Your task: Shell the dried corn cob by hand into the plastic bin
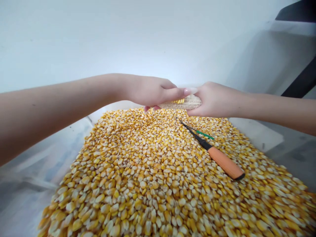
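Between my two hands is a corn cob [190, 102], mostly stripped, with a short row of yellow kernels left near my left thumb. My left hand [158, 92] wraps round its left part, the thumb lying along the top. Gripping the cob's right end is my right hand [214, 98], whose fingers are largely hidden behind it. Below both hands spreads a thick layer of loose corn kernels [148, 164], yellow and whitish.
On the kernels, right of centre, rests a pointed tool with an orange handle [225, 163] and dark shaft. A thin green-handled pick [204, 134] lies beside it. Behind stands a pale wall [123, 39]; a dark frame part [300, 79] is at the right.
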`<state>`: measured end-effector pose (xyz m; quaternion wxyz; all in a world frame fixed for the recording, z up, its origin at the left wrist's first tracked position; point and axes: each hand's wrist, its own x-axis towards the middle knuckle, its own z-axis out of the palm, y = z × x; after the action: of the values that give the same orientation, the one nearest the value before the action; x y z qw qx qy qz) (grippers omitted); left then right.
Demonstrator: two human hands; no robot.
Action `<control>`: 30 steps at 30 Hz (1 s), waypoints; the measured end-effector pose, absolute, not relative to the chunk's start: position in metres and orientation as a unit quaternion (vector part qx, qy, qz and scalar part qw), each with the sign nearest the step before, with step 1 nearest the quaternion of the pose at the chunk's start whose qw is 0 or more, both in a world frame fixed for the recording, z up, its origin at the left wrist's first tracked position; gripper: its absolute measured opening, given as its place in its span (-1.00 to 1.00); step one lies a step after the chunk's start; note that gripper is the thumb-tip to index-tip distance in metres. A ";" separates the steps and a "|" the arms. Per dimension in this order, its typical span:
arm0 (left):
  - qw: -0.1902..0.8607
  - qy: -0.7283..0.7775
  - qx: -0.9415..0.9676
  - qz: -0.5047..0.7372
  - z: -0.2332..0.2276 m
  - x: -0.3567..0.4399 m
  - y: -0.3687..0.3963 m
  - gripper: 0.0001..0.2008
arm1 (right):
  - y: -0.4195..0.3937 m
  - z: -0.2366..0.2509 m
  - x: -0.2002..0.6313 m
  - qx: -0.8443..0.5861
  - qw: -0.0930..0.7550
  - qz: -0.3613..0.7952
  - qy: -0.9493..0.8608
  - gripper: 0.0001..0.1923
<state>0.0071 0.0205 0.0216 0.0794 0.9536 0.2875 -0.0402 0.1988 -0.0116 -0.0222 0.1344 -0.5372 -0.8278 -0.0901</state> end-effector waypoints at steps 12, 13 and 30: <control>0.076 0.298 0.951 -0.009 0.020 0.005 0.018 -0.46 | -0.012 -0.019 0.196 -0.528 0.140 -0.113 -0.830 -0.60; 0.085 0.289 0.954 -0.009 0.021 0.004 0.017 -0.45 | -0.012 -0.019 0.196 -0.535 0.135 -0.126 -0.824 -0.58; 0.104 0.345 0.925 0.119 0.015 0.008 0.017 -0.43 | -0.018 -0.022 0.186 -0.579 0.079 -0.322 -0.745 -0.58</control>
<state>0.0082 0.0171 0.0148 0.1041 0.9253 0.3448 0.1185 0.1860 -0.0175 -0.0223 0.0791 -0.5791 -0.7449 -0.3219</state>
